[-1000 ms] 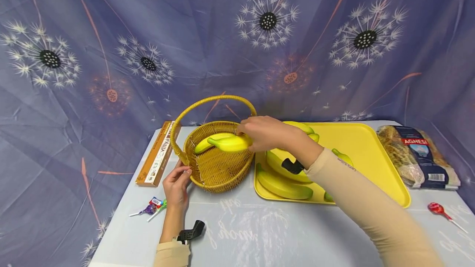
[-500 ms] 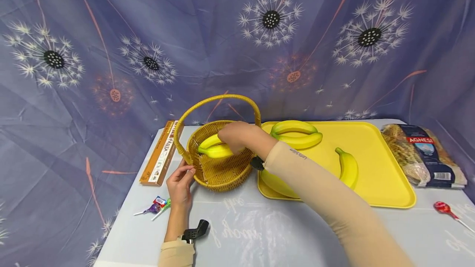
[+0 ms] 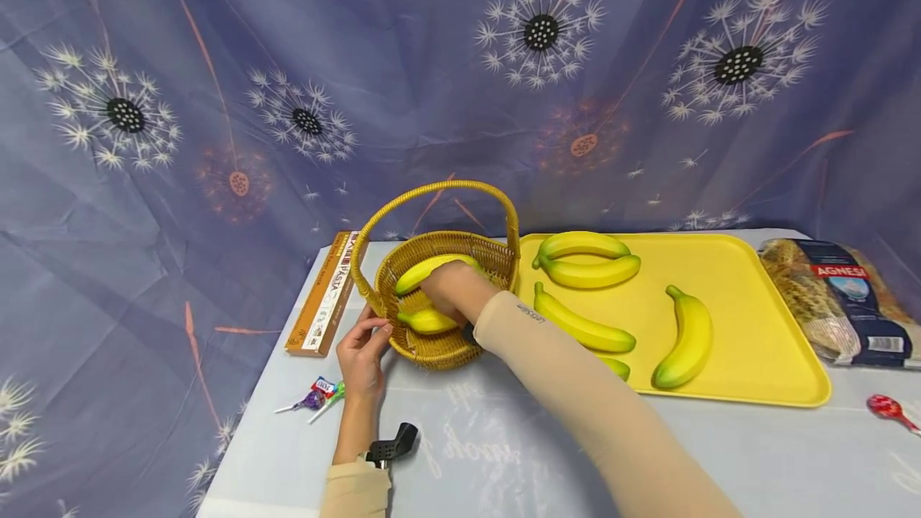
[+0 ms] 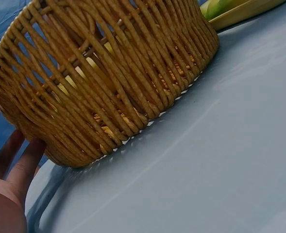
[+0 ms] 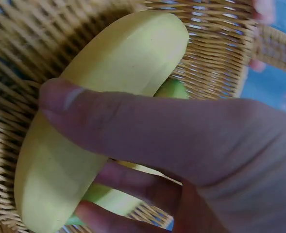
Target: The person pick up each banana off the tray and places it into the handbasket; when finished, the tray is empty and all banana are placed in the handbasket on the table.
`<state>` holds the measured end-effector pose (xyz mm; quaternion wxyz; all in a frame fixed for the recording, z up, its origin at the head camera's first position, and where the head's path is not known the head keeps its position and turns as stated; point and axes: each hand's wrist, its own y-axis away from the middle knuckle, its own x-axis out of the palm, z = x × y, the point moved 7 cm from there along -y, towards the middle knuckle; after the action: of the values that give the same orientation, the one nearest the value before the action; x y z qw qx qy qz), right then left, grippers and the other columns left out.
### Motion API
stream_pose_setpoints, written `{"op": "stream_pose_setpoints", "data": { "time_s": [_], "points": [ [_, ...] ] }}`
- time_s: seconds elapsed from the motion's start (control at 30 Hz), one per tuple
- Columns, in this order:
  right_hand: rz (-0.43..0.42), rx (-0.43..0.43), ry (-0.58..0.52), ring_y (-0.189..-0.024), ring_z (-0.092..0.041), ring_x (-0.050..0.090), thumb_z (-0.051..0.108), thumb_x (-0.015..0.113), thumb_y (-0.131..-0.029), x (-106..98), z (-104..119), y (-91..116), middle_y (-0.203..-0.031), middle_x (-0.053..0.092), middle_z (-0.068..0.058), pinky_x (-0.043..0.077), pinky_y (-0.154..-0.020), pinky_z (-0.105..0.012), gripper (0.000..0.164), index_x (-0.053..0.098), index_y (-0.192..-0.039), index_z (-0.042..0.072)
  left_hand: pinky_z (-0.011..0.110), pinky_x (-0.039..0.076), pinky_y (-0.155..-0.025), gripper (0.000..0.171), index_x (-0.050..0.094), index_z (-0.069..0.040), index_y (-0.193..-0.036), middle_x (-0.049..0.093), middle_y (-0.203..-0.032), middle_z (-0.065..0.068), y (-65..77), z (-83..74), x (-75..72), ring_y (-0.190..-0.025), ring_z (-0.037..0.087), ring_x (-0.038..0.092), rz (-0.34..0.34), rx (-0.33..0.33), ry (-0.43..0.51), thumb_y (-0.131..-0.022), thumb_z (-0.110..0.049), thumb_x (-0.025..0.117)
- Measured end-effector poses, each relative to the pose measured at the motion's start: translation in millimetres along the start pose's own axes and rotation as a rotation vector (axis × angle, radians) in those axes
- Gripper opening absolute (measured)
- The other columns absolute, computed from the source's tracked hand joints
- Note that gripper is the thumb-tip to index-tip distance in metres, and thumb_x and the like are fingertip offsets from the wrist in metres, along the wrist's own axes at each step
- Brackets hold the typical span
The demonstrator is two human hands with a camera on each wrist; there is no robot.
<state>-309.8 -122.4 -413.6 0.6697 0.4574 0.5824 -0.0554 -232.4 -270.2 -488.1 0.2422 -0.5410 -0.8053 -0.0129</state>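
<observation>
The left hand (image 3: pixel 361 360) is pinching the basket (image 3: pixel 432 356) at eight o'clock. Inside, the right hand (image 3: pixel 458 291) is grasping a banana (image 5: pixel 138 53).

Pale surface (image 3: pixel 288 470), faint white lettering printed across it. Directly on it, left to right: long orange-brown pasta box (image 3: pixel 325 298); purple lollipop (image 3: pixel 314 399) and green lollipop (image 3: pixel 335 395) close together, nearer front; wicker basket (image 3: pixel 435 360), upright; yellow tray (image 3: pixel 751 318) just beside basket; AGNESI pasta bag (image 3: pixel 849 306); red lollipop (image 3: pixel 884 406) in front of bag.
</observation>
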Motion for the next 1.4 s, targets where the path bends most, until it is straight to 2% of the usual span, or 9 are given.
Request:
{"op": "stream_pose_setpoints", "data": {
  "time_s": [0.13, 0.2, 0.4, 0.5, 0.7, 0.93, 1.13, 1.27, 1.4],
  "points": [
    [0.038, -0.005, 0.01, -0.069, -0.015, 0.042, 0.01, 0.079, -0.079, 8.3, -0.5, -6.1, -0.086, 0.059, 0.002, 0.039, -0.058, -0.027, 0.027, 0.064, -0.1, 0.018, 0.032, 0.049, -0.092, 0.014, 0.057, 0.023, -0.088, 0.053, -0.134, 0.021, -1.6, 0.1, 2.6, -0.126, 0.032, 0.047, 0.004, 0.021, -0.015, -0.079, 0.015, 0.064],
    [0.051, -0.007, -0.013, -0.068, -0.015, 0.041, 0.01, 0.079, -0.078, 10.1, -0.9, -7.1, -0.083, 0.056, 0.003, 0.036, -0.057, -0.029, 0.025, 0.064, -0.096, 0.018, 0.031, 0.049, -0.093, 0.012, 0.058, 0.022, -0.087, 0.052, -0.134, 0.022, -2.2, -0.3, 3.3, -0.126, 0.032, 0.048, 0.006, 0.024, -0.022, -0.079, 0.015, 0.064],
    [0.082, -0.035, -0.173, -0.082, -0.012, 0.056, 0.023, 0.086, -0.072, 13.7, -3.6, -5.3, -0.091, 0.063, 0.005, 0.051, -0.069, -0.03, 0.029, 0.066, -0.091, 0.017, 0.031, 0.049, -0.092, 0.011, 0.057, 0.023, -0.086, 0.053, -0.133, 0.024, -2.8, -0.9, 5.8, -0.125, 0.032, 0.049, 0.015, 0.029, -0.02, -0.078, 0.018, 0.062],
    [0.116, -0.045, -0.208, -0.084, -0.014, 0.055, 0.022, 0.086, -0.072, 16.5, -7.7, -5.2, -0.095, 0.063, 0.003, 0.05, -0.069, -0.03, 0.026, 0.067, -0.089, 0.017, 0.032, 0.049, -0.093, 0.013, 0.055, 0.025, -0.087, 0.052, -0.133, 0.024, -3.6, -1.2, 8.2, -0.125, 0.033, 0.049, 0.027, 0.034, -0.01, -0.078, 0.019, 0.061],
    [0.196, -0.054, -0.223, -0.072, -0.016, 0.048, 0.024, 0.086, -0.072, 20.3, -9.0, -6.4, -0.091, 0.058, 0.001, 0.041, -0.058, -0.03, 0.018, 0.072, -0.083, 0.019, 0.032, 0.049, -0.093, 0.014, 0.053, 0.027, -0.087, 0.053, -0.133, 0.022, -3.9, -1.5, 8.2, -0.125, 0.033, 0.049, 0.005, 0.027, 0.001, -0.077, 0.02, 0.061],
    [0.245, -0.068, -0.195, -0.053, -0.012, 0.039, 0.015, 0.081, -0.075, 22.8, 4.7, -6.3, -0.069, 0.048, 0.0, 0.032, -0.048, -0.026, 0.015, 0.067, -0.079, 0.015, 0.032, 0.048, -0.094, 0.013, 0.055, 0.026, -0.087, 0.053, -0.133, 0.022, -3.3, -0.7, 7.3, -0.125, 0.033, 0.049, 0.006, 0.02, -0.005, -0.078, 0.018, 0.061],
    [0.267, -0.063, -0.192, -0.05, -0.012, 0.037, 0.013, 0.079, -0.076, 23.2, 9.7, -6.2, -0.063, 0.044, 0.001, 0.03, -0.046, -0.026, 0.014, 0.065, -0.077, 0.015, 0.032, 0.05, -0.092, 0.005, 0.06, 0.02, -0.084, 0.053, -0.133, 0.022, -0.4, 0.4, 1.7, -0.124, 0.032, 0.05, -0.014, 0.015, -0.007, -0.079, 0.019, 0.06],
    [0.254, -0.106, -0.224, -0.055, -0.011, 0.042, 0.023, 0.082, -0.076, 18.3, 10.3, -5.4, -0.066, 0.048, 0.004, 0.036, -0.051, -0.026, 0.015, 0.069, -0.079, 0.017, 0.032, 0.049, -0.092, 0.007, 0.064, 0.014, -0.081, 0.054, -0.133, 0.02, 0.4, 0.1, -2.5, -0.124, 0.031, 0.05, -0.036, 0.016, -0.006, -0.079, 0.019, 0.06],
    [0.178, -0.149, -0.265, -0.077, -0.009, 0.055, 0.031, 0.082, -0.076, 7.4, 1.0, 0.2, -0.085, 0.06, 0.01, 0.049, -0.069, -0.028, 0.019, 0.073, -0.09, 0.021, 0.033, 0.049, -0.094, 0.004, 0.062, 0.016, -0.083, 0.053, -0.134, 0.019, -0.8, 0.0, -0.2, -0.125, 0.031, 0.049, -0.015, 0.01, -0.005, -0.079, 0.016, 0.062]
  ]
}}
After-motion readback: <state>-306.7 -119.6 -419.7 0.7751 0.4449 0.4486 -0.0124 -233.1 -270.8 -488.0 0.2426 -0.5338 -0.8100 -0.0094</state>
